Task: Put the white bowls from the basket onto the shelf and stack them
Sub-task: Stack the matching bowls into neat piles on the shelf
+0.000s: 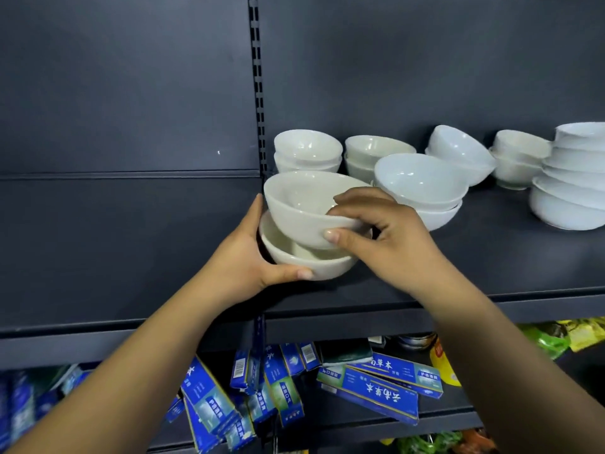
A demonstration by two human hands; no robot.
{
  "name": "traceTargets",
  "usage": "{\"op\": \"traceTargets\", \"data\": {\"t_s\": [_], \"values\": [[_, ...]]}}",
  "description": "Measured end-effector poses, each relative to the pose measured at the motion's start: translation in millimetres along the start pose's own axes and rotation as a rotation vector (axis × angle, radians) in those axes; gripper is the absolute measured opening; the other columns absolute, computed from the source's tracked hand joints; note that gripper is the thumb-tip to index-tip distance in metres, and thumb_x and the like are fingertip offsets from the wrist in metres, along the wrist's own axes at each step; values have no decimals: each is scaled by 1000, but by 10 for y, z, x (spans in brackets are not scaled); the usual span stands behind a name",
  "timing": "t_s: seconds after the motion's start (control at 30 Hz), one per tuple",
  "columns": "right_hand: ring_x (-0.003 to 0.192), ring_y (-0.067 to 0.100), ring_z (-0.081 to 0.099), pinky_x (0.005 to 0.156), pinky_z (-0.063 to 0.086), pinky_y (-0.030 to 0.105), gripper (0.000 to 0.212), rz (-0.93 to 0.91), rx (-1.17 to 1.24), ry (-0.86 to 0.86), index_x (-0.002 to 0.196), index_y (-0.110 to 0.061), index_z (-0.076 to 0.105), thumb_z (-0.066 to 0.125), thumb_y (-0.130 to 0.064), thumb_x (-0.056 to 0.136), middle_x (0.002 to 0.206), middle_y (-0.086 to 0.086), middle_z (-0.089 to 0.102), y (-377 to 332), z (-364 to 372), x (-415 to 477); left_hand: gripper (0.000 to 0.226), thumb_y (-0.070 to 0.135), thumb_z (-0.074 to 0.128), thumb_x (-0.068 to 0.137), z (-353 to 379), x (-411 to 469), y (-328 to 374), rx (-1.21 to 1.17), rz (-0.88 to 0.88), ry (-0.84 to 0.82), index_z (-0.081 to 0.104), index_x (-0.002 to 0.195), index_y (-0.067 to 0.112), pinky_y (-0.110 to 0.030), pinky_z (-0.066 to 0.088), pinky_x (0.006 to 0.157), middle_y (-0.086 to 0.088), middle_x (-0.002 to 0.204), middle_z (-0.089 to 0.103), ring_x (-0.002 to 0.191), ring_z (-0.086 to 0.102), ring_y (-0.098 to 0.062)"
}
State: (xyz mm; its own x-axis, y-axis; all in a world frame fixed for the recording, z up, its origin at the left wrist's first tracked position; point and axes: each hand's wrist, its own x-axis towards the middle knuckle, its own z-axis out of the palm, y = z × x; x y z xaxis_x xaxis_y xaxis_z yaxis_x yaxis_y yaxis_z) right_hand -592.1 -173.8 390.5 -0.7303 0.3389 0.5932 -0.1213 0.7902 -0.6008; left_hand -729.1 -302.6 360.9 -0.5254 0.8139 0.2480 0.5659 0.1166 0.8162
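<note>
While left hand (pixel 246 261) grips lower bowl (pixel 327 267), right hand (pixel 394 245) pinches rim of upper bowl (pixel 299 213).

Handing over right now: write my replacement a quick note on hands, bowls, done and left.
Left hand holds the lower bowl at the shelf front.
Right hand pinches the rim of the upper bowl, tilted in the lower bowl.
Done: other bowl stacks stand behind and to the right.
Left: seat it level, release. Basket out of view.
</note>
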Motion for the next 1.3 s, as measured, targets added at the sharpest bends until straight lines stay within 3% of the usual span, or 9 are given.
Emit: {"op": "traceTargets", "data": {"t_s": [0.17,0.3,0.37,0.43,0.57,0.77,0.9,1.17,1.3], "values": [[102,-7,51,88,36,2,34,-21,51,-67,99,-18,66,65,-34,68,96,-15,56,63,92,-49,91,56,76,34,-34,40,-67,-43,2,-1,36,116,49,4,36,79,30,111,54,102,48,22],[113,-1,47,101,39,22,28,-107,19,-42,97,-19,67,58,-33,74,110,-12,58,152,143,-110,102,54,77,36,-48,67,-119,-58,50,-6,37,128,38,-8,38,94,24,122,53,114,49,9],[124,-15,33,106,32,15,31,-39,41,-26,102,-36,59,61,-41,71,131,-17,40,179,145,-141,109,54,78,37,-57,75,-143,-57,65,-12,36,135,30,-19,38,101,19,128,52,119,49,2],[132,-18,19,113,21,14,70,160,179,-7,119,-48,42,70,-60,56,144,-19,26,209,153,-181,112,54,79,36,-70,82,-166,-55,63,-22,36,135,29,-24,39,103,18,129,53,121,49,0],[133,3,38,114,30,32,132,359,480,-50,148,-20,15,76,-68,42,145,-7,40,271,201,-197,110,55,78,29,-93,82,-153,-78,43,-4,41,130,33,-1,38,87,27,117,56,110,49,14],[95,-7,58,82,44,11,48,173,420,13,100,-28,52,78,-29,60,91,-25,64,28,-59,301,91,43,81,31,-398,398,191,-202,157,48,51,117,36,-9,47,83,24,108,65,103,59,8],[79,4,50,71,43,16,59,99,422,13,86,-12,42,86,-30,52,74,-11,52,-20,-432,815,86,41,81,31,-520,911,492,-223,229,68,51,111,34,-28,49,94,15,112,65,106,61,-3],[84,5,57,84,43,26,43,280,347,-55,84,-22,53,83,-21,53,75,-14,61,683,-1288,1496,70,17,86,56,23,2096,859,-130,182,11,48,113,28,-25,50,88,14,105,60,105,58,-10],[84,11,58,81,45,28,32,300,303,-79,74,-20,53,81,-8,64,75,-8,61,1217,-1445,1634,99,18,87,56,359,2489,838,-31,76,-23,30,137,21,-18,40,88,11,123,48,119,47,-10]]}}
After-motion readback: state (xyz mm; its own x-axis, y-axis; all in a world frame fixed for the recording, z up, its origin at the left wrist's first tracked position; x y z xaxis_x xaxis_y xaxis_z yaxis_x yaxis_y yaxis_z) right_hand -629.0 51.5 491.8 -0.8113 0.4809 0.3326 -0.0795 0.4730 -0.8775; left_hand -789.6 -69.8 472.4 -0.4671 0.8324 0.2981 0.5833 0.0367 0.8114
